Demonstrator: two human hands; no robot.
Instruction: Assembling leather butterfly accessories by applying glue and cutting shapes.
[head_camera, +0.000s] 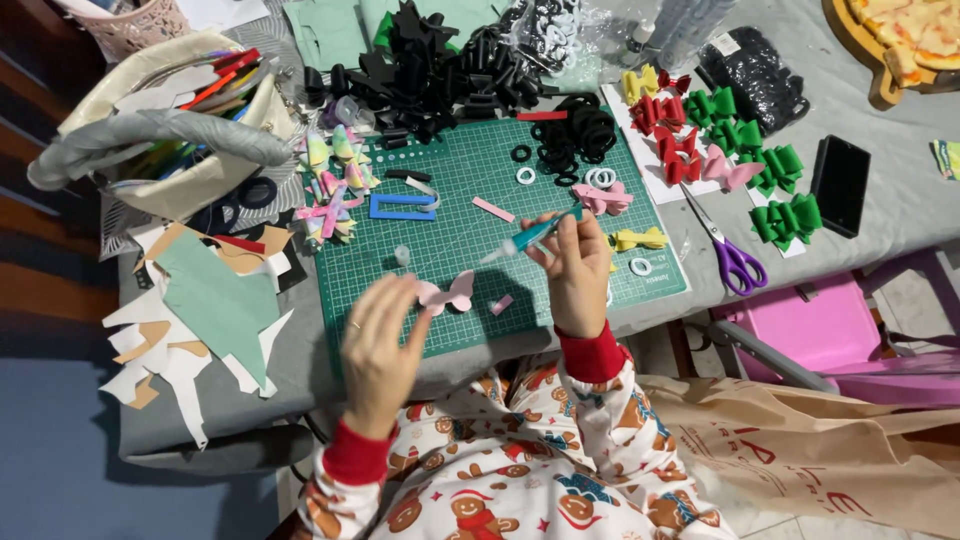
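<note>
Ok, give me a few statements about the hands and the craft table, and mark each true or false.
1. The right hand holds a teal glue tube. True.
2. The left hand holds a green bow. False: it holds a pink bow piece.
3. The purple scissors lie on the cutting mat. False: they lie beside it, on the grey table.
4. A black phone lies near green bows. True.

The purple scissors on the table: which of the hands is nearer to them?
Right. The right hand is just left of the purple scissors; the left hand is farther left, holding a pink bow piece.
</note>
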